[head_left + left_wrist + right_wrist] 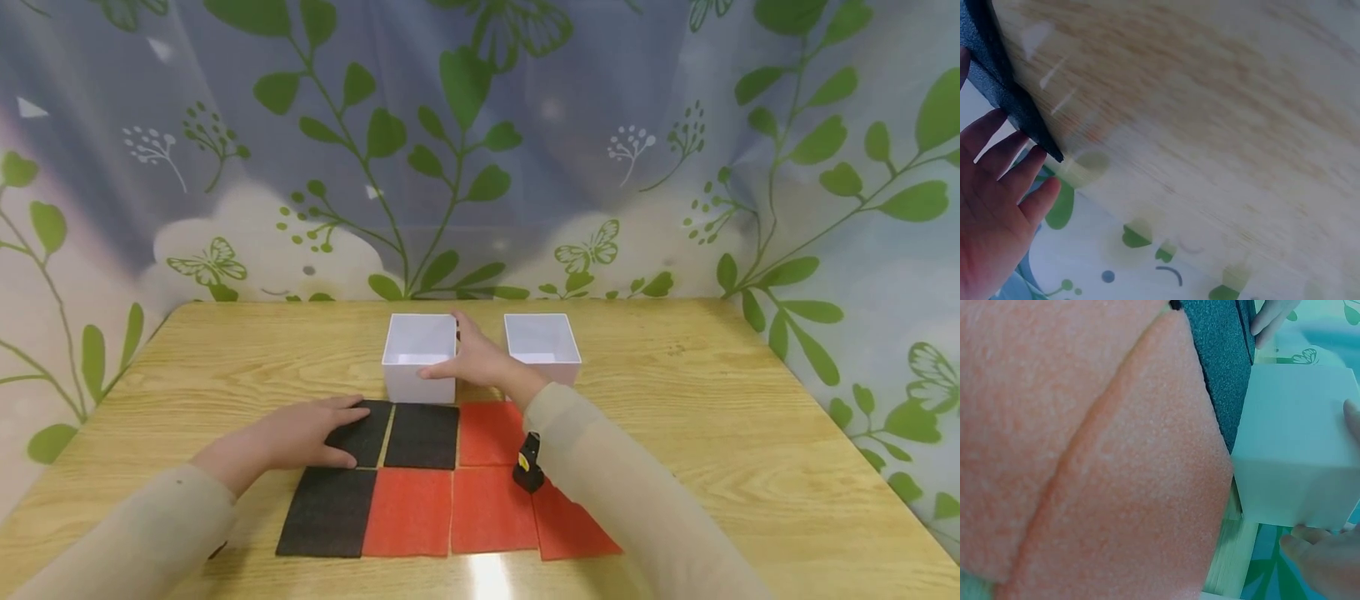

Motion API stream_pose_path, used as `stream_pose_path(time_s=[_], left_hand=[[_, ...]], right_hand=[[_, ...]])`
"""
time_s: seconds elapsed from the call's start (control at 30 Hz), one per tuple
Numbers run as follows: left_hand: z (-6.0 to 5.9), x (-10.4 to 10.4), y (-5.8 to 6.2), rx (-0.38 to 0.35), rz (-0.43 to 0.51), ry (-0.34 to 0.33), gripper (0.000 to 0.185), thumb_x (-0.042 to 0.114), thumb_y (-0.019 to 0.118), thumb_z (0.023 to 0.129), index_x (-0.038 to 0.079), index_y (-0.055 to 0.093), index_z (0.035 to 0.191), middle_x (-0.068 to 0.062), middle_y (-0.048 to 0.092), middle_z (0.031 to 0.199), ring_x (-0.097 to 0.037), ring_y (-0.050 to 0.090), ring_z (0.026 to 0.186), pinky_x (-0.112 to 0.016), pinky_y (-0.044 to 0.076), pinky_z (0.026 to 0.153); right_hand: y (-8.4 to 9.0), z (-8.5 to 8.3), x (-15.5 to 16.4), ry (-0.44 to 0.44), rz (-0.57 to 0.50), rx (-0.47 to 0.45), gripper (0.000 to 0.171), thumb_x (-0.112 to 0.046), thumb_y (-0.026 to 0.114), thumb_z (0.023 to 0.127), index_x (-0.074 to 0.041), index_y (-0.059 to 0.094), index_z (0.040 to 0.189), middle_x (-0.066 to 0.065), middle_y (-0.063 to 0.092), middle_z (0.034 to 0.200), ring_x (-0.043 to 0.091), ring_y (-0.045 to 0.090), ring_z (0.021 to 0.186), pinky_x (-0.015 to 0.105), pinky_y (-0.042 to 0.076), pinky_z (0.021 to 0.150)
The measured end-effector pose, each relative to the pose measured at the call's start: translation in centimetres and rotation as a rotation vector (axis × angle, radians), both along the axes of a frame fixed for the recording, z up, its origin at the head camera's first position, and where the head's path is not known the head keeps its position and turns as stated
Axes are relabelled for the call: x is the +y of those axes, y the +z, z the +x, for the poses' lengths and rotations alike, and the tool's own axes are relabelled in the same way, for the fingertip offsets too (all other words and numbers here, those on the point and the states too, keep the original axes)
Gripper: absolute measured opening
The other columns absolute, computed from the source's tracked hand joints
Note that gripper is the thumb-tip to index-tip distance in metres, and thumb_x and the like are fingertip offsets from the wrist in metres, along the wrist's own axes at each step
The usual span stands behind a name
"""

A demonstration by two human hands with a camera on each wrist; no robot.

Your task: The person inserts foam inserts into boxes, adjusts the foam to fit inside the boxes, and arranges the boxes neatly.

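Note:
My right hand holds the left white box at its right side, the thumb across the front face and the fingers at the back right corner. In the right wrist view, fingers of that hand touch the side of the box. My left hand lies with extended fingers over the back left black square, partly covering it. The left wrist view also shows its spread fingertips at the edge of the dark square. Just in front of the box lies another black square.
A second open white box stands to the right, partly behind my right forearm. In the front row are a black square and several red squares. One red square lies behind them. A patterned curtain borders the wooden table.

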State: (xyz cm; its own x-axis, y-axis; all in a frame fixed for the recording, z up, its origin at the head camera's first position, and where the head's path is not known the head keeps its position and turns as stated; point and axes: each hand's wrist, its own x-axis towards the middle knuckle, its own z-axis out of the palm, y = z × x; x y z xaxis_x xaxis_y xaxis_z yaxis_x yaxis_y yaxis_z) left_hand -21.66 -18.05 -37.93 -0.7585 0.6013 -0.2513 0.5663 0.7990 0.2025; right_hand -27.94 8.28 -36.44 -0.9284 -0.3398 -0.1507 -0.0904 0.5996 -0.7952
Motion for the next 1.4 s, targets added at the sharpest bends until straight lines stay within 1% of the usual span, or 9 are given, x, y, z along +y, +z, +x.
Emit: stream_pose_path(time_s=[0.3, 0.43, 0.57, 0.77, 0.9, 1.0, 1.13, 1.27, 1.4], left_hand=[[0.0, -0.1, 0.3, -0.013, 0.011, 0.008, 0.079, 0.052, 0.066, 0.079, 0.004, 0.045, 0.138, -0.020, 0.035, 0.144, -0.038, 0.039, 0.127, -0.051, 0.035, 0.097], [-0.1, -0.1, 0.1, -0.010, 0.006, 0.017, 0.083, 0.056, 0.067, 0.077, 0.004, 0.044, 0.139, -0.020, 0.035, 0.144, -0.038, 0.039, 0.127, -0.051, 0.035, 0.097], [-0.3, 0.0, -0.1, -0.002, 0.009, 0.015, 0.088, 0.058, 0.069, 0.074, 0.004, 0.044, 0.139, -0.019, 0.036, 0.144, -0.037, 0.039, 0.127, -0.050, 0.035, 0.098], [-0.3, 0.2, 0.1, 0.028, 0.028, -0.015, 0.085, 0.052, 0.072, 0.074, 0.001, 0.045, 0.136, -0.020, 0.040, 0.140, -0.038, 0.040, 0.125, -0.050, 0.035, 0.098], [-0.3, 0.2, 0.1, 0.044, 0.032, -0.014, 0.083, 0.049, 0.074, 0.074, 0.001, 0.046, 0.135, -0.019, 0.043, 0.138, -0.038, 0.042, 0.124, -0.050, 0.035, 0.098], [-0.4, 0.2, -0.1, 0.055, 0.035, -0.013, 0.081, 0.048, 0.074, 0.073, 0.003, 0.047, 0.135, -0.019, 0.043, 0.137, -0.037, 0.042, 0.123, -0.050, 0.035, 0.098], [-0.6, 0.1, -0.5, 0.072, 0.041, -0.022, 0.082, 0.049, 0.074, 0.073, 0.004, 0.047, 0.135, -0.019, 0.044, 0.134, -0.036, 0.046, 0.118, -0.050, 0.038, 0.095], [-0.7, 0.0, -0.9, 0.078, 0.050, -0.024, 0.083, 0.051, 0.073, 0.073, 0.007, 0.045, 0.137, -0.017, 0.044, 0.130, -0.032, 0.051, 0.110, -0.048, 0.041, 0.090], [-0.6, -0.3, -0.9, 0.096, 0.076, -0.021, 0.083, 0.050, 0.073, 0.071, 0.007, 0.045, 0.137, -0.014, 0.045, 0.126, -0.027, 0.052, 0.103, -0.046, 0.044, 0.086]], right_hand=[[0.1, 0.1, -0.1, -0.006, -0.006, -0.009, 0.116, -0.038, 0.080, 0.072, -0.015, -0.002, 0.151, 0.010, 0.010, 0.154, 0.027, 0.022, 0.137, 0.045, 0.025, 0.106], [0.1, 0.1, -0.1, -0.019, -0.004, -0.016, 0.118, -0.039, 0.079, 0.072, -0.013, -0.005, 0.150, 0.011, 0.009, 0.155, 0.026, 0.022, 0.137, 0.044, 0.025, 0.107], [-0.2, 0.1, 0.0, -0.031, -0.006, -0.020, 0.117, -0.039, 0.079, 0.072, -0.013, -0.004, 0.150, 0.011, 0.008, 0.155, 0.027, 0.021, 0.137, 0.045, 0.025, 0.106], [-0.1, 0.1, 0.0, -0.038, -0.002, -0.025, 0.116, -0.038, 0.080, 0.072, -0.014, -0.003, 0.151, 0.011, 0.007, 0.155, 0.027, 0.019, 0.138, 0.046, 0.025, 0.106], [-0.1, 0.1, 0.1, -0.033, 0.018, -0.033, 0.115, -0.039, 0.079, 0.073, -0.015, -0.002, 0.151, 0.010, 0.006, 0.155, 0.027, 0.016, 0.139, 0.047, 0.024, 0.107], [0.0, 0.1, 0.1, -0.026, 0.003, -0.048, 0.114, -0.037, 0.078, 0.074, -0.014, -0.003, 0.151, 0.011, 0.006, 0.155, 0.027, 0.015, 0.139, 0.046, 0.023, 0.107], [0.0, 0.1, 0.2, -0.014, -0.033, -0.077, 0.115, -0.035, 0.078, 0.074, -0.015, -0.006, 0.150, 0.010, 0.007, 0.155, 0.026, 0.015, 0.139, 0.045, 0.023, 0.107], [-0.1, 0.2, 0.1, -0.005, -0.040, -0.083, 0.116, -0.035, 0.078, 0.075, -0.015, -0.008, 0.150, 0.010, 0.009, 0.155, 0.025, 0.017, 0.139, 0.044, 0.024, 0.107], [-0.1, 0.2, 0.1, -0.011, -0.049, -0.086, 0.116, -0.034, 0.079, 0.074, -0.016, -0.008, 0.150, 0.010, 0.010, 0.155, 0.025, 0.018, 0.139, 0.044, 0.024, 0.107]])
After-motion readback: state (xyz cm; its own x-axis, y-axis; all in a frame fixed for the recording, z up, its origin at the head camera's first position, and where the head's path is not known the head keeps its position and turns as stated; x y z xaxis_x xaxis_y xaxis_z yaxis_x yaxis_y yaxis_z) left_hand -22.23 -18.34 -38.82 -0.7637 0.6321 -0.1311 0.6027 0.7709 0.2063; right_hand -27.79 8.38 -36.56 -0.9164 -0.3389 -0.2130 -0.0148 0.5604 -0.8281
